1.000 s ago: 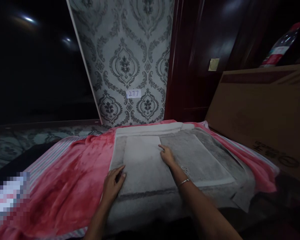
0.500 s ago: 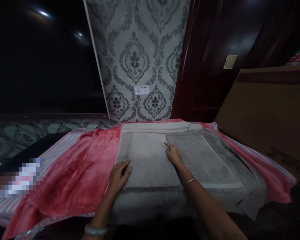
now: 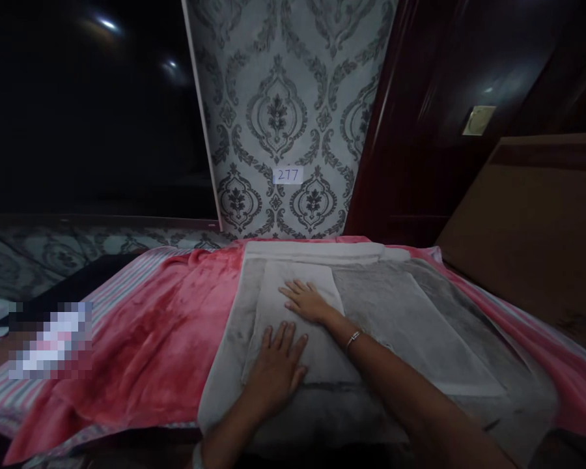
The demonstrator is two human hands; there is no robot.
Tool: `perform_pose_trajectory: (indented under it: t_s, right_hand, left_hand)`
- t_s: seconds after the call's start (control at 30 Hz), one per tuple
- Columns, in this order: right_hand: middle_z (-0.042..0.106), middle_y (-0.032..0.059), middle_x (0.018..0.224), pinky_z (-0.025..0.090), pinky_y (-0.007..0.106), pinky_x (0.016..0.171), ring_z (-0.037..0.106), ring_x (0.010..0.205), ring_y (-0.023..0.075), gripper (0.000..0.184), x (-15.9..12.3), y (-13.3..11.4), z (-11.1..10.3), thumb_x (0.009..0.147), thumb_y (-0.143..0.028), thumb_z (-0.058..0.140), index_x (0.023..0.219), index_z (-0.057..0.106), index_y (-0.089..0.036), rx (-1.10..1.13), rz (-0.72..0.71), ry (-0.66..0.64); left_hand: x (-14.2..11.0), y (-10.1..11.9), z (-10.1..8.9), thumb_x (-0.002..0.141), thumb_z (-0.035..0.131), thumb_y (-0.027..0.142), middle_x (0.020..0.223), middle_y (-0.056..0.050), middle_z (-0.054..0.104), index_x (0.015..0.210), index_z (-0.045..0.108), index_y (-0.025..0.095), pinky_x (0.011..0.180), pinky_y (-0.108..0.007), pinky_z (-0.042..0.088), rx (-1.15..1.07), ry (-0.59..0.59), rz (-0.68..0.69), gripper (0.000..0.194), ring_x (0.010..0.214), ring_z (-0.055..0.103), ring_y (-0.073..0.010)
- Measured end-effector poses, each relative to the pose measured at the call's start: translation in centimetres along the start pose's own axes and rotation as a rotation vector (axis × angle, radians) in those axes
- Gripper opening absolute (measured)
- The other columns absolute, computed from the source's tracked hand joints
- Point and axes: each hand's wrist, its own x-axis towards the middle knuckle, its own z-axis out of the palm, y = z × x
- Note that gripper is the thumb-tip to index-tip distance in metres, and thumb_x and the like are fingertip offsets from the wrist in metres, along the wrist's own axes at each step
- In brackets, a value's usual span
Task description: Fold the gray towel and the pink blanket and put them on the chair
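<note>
Now both hands lie flat and open, gripping nothing: left hand and right hand on the folded grey towel. I judge even outward strokes flatten it best, pinning the pink blanket underneath.

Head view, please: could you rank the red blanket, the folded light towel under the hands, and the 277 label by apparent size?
1. red blanket
2. folded light towel, with left hand and right hand flat on it
3. 277 label, farther away, yet plainly smallest

Left hand and right hand lie flat on grey towel; red blanket beneath.
</note>
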Motion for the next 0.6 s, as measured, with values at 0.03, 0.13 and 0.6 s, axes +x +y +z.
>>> perform_pose_trajectory:
  t_s: [0.03, 0.13, 0.6]
  right_hand:
    - [0.020, 0.0044, 0.167, 0.019, 0.060, 0.121, 0.018, 0.153, 0.0294, 0.056, 0.3, 0.5, 0.3, 0.105, -0.047, 0.035, 0.159, 0.032, -0.032, -0.002, -0.022, -0.022]
    - [0.019, 0.0036, 0.168, 0.016, 0.059, 0.122, 0.016, 0.154, 0.0287, 0.058, 1.2, 2.3, 0.7, 0.105, -0.053, 0.032, 0.159, 0.029, -0.033, -0.003, -0.036, -0.030]
    - [0.018, 0.0022, 0.168, 0.020, 0.061, 0.119, 0.018, 0.153, 0.0323, 0.058, 5.1, 5.8, 0.5, 0.103, -0.052, 0.037, 0.158, 0.031, -0.036, 0.042, 0.196, 0.001]
  left_hand:
    - [-0.2, 0.0, 0.2, 0.095, 0.056, 0.034, 0.160, -0.016, 0.036, 0.151, 0.044, 0.026, 0.117, -0.069, 0.030, 0.009, -0.003, 0.003, 0.059, 0.149, 0.031, -0.0385]
    - [-0.7, -0.3, 0.5, 0.095, 0.056, 0.034, 0.162, -0.015, 0.033, 0.154, 0.040, 0.030, 0.117, -0.068, 0.031, 0.020, 0.004, 0.019, 0.061, 0.150, 0.030, -0.0379]
    - [-1.1, -0.7, 2.0, 0.090, 0.062, 0.029, 0.165, -0.009, 0.030, 0.153, 0.040, 0.036, 0.118, -0.067, 0.029, -0.050, 0.075, 0.027, 0.067, 0.151, 0.027, -0.0368]
